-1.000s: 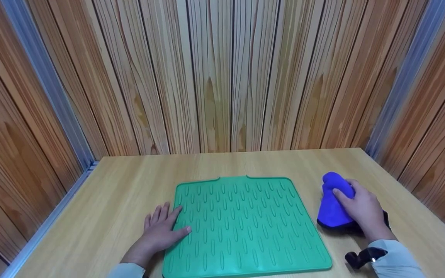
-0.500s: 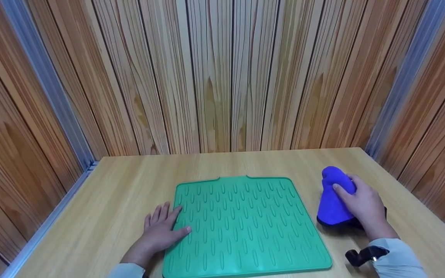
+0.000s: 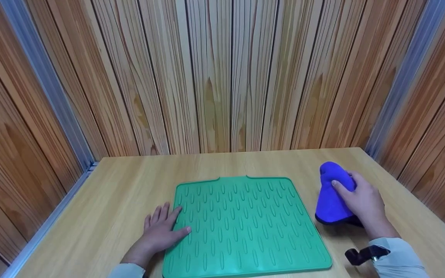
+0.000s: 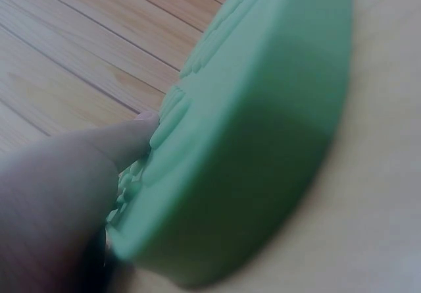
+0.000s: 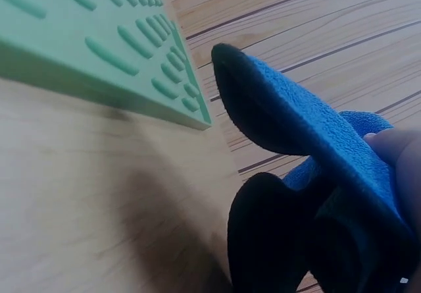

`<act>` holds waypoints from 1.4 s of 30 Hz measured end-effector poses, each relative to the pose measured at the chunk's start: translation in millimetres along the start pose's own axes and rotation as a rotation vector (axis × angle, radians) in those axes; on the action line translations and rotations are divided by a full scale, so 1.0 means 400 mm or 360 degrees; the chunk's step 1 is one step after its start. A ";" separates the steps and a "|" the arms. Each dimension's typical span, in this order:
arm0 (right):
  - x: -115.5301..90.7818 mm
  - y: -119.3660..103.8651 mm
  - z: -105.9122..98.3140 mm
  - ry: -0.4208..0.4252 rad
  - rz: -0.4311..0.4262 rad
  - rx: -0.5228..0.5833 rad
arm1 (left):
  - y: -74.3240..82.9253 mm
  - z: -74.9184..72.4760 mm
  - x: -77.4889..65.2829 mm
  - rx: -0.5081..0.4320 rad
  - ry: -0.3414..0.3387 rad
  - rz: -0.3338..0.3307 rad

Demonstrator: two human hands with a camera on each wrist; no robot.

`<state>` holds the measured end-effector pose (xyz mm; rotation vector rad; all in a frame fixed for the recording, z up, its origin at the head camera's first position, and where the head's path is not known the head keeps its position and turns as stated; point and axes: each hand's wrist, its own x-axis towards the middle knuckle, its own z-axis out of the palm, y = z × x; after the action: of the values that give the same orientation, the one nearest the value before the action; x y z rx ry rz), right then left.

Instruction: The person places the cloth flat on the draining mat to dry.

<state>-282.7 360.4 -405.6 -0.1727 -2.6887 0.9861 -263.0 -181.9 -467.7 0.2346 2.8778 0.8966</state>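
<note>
A green ridged mat (image 3: 242, 224) lies on the table, its raised ovals and thick side wall showing in the left wrist view. My left hand (image 3: 160, 233) rests at the mat's left edge with fingers spread and straight, the thumb (image 4: 128, 141) on its surface. To the right of the mat, my right hand (image 3: 365, 202) grips a bunched blue cloth (image 3: 334, 202) with a black edge or underside, thumb on top. In the right wrist view the cloth (image 5: 316, 118) hangs in folds above the table, a shadow beneath it. My other right fingers are hidden behind the cloth.
The wooden table (image 3: 129, 185) extends behind and left of the mat. Plank walls (image 3: 222, 77) enclose its back and sides. A black strap-like device (image 3: 365, 255) sits at my right cuff.
My right hand and the blue cloth have moved slightly up and away from me, and less of the black part shows behind the wrist. My left hand and the mat have stayed put.
</note>
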 end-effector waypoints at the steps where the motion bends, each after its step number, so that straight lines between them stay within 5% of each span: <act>1: 0.000 -0.002 -0.001 -0.0005 0.0001 0.0002 | 0.000 0.000 0.000 0.0001 -0.0004 -0.0002; 42: -0.007 -0.108 0.015 -0.0005 -0.0074 0.0105 | -0.002 -0.007 0.004 -0.0026 -0.0060 -0.0035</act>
<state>-282.5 323.1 -382.6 -0.0955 -2.6459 1.0605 -265.1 -183.6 -466.0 0.2158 2.8320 0.9017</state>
